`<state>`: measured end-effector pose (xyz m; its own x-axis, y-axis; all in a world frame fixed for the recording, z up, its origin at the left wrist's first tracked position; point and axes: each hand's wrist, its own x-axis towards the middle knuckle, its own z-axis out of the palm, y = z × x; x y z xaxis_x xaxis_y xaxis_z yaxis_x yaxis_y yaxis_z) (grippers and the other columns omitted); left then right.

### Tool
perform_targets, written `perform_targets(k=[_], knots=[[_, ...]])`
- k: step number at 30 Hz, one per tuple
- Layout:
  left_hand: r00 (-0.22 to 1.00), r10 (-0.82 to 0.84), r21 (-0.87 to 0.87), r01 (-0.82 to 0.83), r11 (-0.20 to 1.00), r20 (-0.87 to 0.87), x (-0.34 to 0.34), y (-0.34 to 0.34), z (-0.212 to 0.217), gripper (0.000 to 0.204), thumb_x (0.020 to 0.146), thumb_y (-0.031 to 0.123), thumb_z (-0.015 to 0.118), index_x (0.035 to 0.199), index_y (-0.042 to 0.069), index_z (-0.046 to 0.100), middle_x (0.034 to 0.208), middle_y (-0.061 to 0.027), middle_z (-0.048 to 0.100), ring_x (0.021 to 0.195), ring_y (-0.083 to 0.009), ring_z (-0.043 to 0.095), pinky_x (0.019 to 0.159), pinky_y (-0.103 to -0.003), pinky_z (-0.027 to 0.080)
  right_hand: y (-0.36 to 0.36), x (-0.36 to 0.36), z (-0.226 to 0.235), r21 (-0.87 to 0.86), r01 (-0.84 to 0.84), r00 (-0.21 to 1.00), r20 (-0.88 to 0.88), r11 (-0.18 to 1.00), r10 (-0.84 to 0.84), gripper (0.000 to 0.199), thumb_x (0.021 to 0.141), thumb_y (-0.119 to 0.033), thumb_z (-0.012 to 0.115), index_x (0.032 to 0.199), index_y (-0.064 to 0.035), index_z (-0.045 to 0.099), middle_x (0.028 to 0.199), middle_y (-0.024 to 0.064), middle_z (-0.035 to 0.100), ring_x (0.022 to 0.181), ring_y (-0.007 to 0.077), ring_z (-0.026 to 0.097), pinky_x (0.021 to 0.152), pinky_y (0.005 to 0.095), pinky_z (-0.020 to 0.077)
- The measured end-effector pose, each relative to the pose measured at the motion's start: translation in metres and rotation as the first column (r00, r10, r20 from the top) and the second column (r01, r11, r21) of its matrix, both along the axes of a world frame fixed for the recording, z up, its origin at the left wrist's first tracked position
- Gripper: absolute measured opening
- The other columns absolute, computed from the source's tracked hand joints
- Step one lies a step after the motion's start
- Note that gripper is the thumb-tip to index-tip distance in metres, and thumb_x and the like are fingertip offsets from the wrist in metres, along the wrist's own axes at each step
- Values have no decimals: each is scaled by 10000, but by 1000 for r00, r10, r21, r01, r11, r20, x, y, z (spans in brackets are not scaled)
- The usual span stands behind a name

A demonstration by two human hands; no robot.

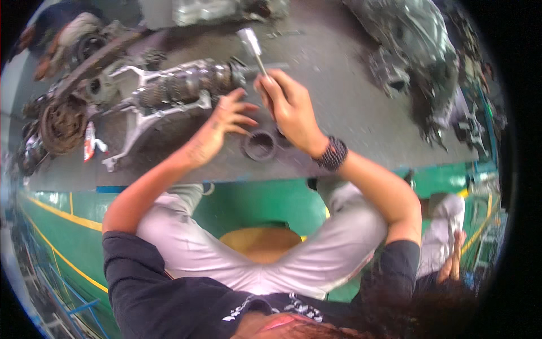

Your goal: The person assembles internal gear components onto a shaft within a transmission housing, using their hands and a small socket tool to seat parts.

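My right hand is closed around the handle of a metal hammer, whose silver head points up and away from me. My left hand hovers with fingers spread just left of a dark metal ring lying on the grey mat; it holds nothing. The ring sits directly below both hands. A gear shaft assembly with silver forks lies on the mat behind my left hand. A dark beaded band is on my right wrist.
A rusty round part and other dark engine parts lie at the left. A large metal casing stands at the back right. Green floor with yellow lines runs under my knees. Another person sits at the right.
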<state>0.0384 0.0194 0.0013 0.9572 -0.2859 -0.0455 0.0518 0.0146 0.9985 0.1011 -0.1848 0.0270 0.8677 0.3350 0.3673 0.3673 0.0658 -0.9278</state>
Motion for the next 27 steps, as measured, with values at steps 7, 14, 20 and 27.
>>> perform_targets(k=[7, 14, 20, 27], knots=[[930, -176, 587, -50, 808, 322, -8, -13, 17, 543, 1085, 438, 486, 1485, 73, 517, 1284, -145, 643, 1100, -283, 634, 954, -398, 508, -38, 32, -4, -3, 170, 978, 120, 985, -168, 192, 1087, -165, 577, 1049, -18, 694, 733, 26, 635, 693, 76, 580, 636, 265, 474], [751, -376, 788, -300, 538, 543, -8, -63, 0, 456, 966, 265, 709, 1377, 92, 615, 1255, -143, 649, 1159, -363, 611, 1020, -446, 499, -59, 41, 0, 4, 313, 934, 180, 950, -308, 217, 1087, -178, 572, 1014, -14, 693, 720, 10, 642, 662, 64, 569, 601, 252, 453], [776, -499, 881, -147, 451, 385, 42, -86, -16, 638, 910, 327, 773, 1449, 70, 549, 1302, -209, 650, 1170, -400, 631, 1024, -479, 510, -57, 50, 5, 46, 344, 922, 174, 938, -346, 224, 1090, -177, 569, 1005, -9, 690, 726, 9, 645, 655, 70, 571, 596, 259, 452], [795, -195, 625, -272, 732, 574, 39, -59, 63, 677, 925, 267, 813, 1499, 80, 506, 1401, -150, 649, 1130, -250, 682, 997, -375, 543, -74, 47, 18, 91, 361, 911, 176, 928, -372, 232, 1093, -182, 561, 1024, 0, 688, 743, 20, 630, 676, 74, 552, 608, 258, 440]])
